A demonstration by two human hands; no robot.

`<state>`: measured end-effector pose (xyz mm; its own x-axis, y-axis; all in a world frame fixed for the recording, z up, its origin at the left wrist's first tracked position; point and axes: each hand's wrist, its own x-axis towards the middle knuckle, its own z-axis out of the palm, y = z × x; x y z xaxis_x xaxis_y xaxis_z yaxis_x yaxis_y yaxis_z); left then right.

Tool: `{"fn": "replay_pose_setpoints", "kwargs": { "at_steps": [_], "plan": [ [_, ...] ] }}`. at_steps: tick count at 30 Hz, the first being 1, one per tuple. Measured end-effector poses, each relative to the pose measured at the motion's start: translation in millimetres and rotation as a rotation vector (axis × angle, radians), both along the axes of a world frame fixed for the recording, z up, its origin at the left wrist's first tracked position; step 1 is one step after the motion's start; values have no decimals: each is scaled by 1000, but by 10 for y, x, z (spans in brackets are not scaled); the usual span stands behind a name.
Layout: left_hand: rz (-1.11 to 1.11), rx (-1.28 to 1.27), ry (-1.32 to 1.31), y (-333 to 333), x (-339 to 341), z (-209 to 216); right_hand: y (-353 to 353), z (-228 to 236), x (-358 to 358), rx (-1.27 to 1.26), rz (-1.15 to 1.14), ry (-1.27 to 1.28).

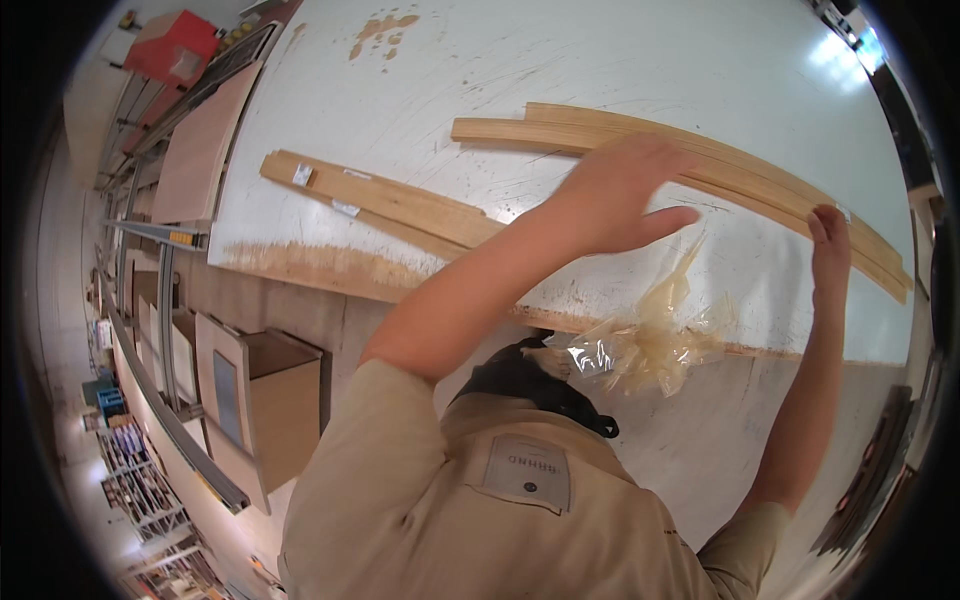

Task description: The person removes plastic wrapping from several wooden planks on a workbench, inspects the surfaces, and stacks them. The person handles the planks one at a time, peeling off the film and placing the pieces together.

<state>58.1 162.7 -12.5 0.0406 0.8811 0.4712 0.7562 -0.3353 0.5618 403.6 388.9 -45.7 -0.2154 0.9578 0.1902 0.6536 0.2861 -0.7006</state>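
Note:
My left hand [632,190] is over the long light-brown wooden strips [560,133], its fingers stretched out and slightly blurred, the thumb apart. It holds nothing that I can see. Farther right, my right hand [830,250] is at the near edge of the same strips, its fingertips overlapping them beside a small white label. Its fingers look extended, seen almost edge-on; whether they press on the wood is unclear. The strips lie side by side with their ends offset. Between my forearms, crumpled clear yellowish plastic film [660,340] hangs over the table's near edge.
More wooden strips [375,200] with white labels lie left on the scuffed white table [420,90], partly behind my left forearm. A pinkish panel [205,145] and metal rails [170,330] are on the left. An open box-like cabinet [270,400] stands below them.

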Motion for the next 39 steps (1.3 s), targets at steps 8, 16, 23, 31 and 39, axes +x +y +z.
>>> {"fn": "replay_pose_setpoints", "kwargs": {
  "at_steps": [8,16,23,31,39],
  "plan": [
    [642,-10,-366,-2712,-289,-185,-2280,261,-2784,88,900,-233],
    [790,50,-430,-3429,-366,-316,-3229,79,-4267,73,968,-769],
    [778,53,-421,-3577,-749,-586,-3187,-53,-4547,75,974,-697],
    [805,73,-265,-3545,-1037,-475,-2490,365,-3893,188,949,-591],
    [779,105,-345,-3285,-959,-439,-1266,1469,-1825,218,588,-632]
  ]
}}
